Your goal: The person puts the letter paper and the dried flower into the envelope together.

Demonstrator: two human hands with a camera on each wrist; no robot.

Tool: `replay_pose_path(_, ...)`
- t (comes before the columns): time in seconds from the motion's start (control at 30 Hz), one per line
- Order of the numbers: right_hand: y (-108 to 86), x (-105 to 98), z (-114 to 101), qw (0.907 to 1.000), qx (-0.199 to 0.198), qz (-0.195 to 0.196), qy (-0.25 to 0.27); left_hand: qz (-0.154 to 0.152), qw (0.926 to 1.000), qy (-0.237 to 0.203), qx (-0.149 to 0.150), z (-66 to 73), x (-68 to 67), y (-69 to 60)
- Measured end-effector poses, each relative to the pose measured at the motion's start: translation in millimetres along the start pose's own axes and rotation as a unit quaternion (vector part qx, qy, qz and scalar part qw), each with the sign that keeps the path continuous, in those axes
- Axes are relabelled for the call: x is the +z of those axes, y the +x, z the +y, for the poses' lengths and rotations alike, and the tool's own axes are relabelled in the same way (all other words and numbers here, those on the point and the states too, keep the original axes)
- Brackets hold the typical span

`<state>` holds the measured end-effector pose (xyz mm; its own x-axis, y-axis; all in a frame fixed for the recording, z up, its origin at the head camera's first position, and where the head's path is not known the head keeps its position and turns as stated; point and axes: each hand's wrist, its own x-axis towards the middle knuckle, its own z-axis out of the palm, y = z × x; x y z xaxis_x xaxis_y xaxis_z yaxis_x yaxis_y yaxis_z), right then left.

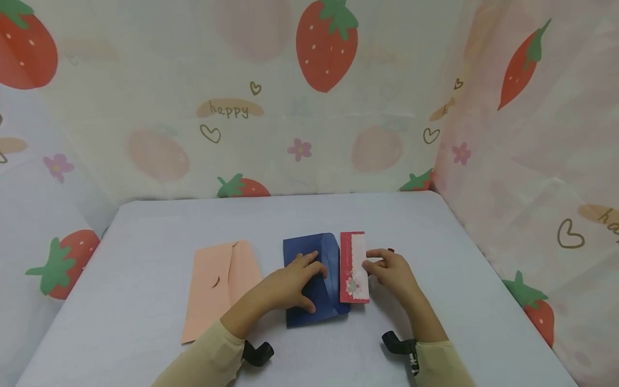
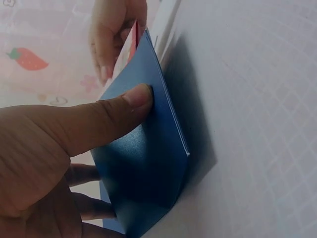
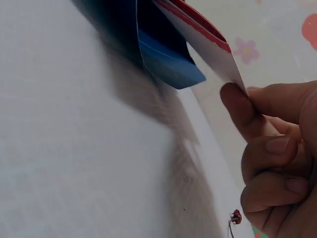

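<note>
A dark blue envelope (image 1: 309, 290) lies on the table, its flap side facing right. My left hand (image 1: 290, 282) is on it from above, thumb near the front edge and the other fingers spread toward the back. In the left wrist view, the blue paper bulges between the thumb (image 2: 138, 96) and fingers. With my right hand (image 1: 394, 271) I pinch the right edge of a red and white folded card (image 1: 359, 269) with a flower decoration. The card's left end meets the envelope's opening in the right wrist view; how far inside it reaches is hidden.
A peach envelope (image 1: 210, 290) lies to the left, partly behind my left forearm. White cloth covers the table (image 1: 159, 226). Strawberry-print curtains (image 1: 333, 123) stand behind and at the sides. Black wrist mounts (image 1: 258, 353) are on both wrists.
</note>
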<state>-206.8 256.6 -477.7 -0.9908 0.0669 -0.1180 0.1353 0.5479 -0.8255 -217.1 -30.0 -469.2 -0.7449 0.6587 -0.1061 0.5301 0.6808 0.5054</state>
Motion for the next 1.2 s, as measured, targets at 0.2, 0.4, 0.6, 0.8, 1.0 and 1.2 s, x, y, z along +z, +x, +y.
replay_pose_path(0.2,0.2,10,-5,0.9992,-0.01,0.037,0.012,-0.004,1.0,0.001,0.002,1.3,-2.1,0.2)
replay_pose_path(0.4,-0.6,19,-8,0.9991,-0.026,0.03,-0.017,0.005,1.0,0.001,0.008,3.5,-4.2,-0.5)
replay_pose_path(0.6,-0.6,26,-10,0.9982,-0.046,0.014,-0.035,0.006,0.9999,0.003,0.008,3.6,-4.5,0.0)
replay_pose_path(0.8,-1.0,30,-12,0.9977,-0.054,0.009,-0.041,0.011,0.9998,0.009,0.012,2.5,-2.5,1.8)
replay_pose_path(1.0,-1.1,31,-10,0.9965,-0.067,0.005,-0.051,0.011,0.9998,0.012,0.009,2.8,-1.9,2.3)
replay_pose_path(1.2,-4.0,33,-8,0.996,-0.066,-0.012,-0.059,0.002,1.0,0.008,0.0,5.3,-1.7,1.0)
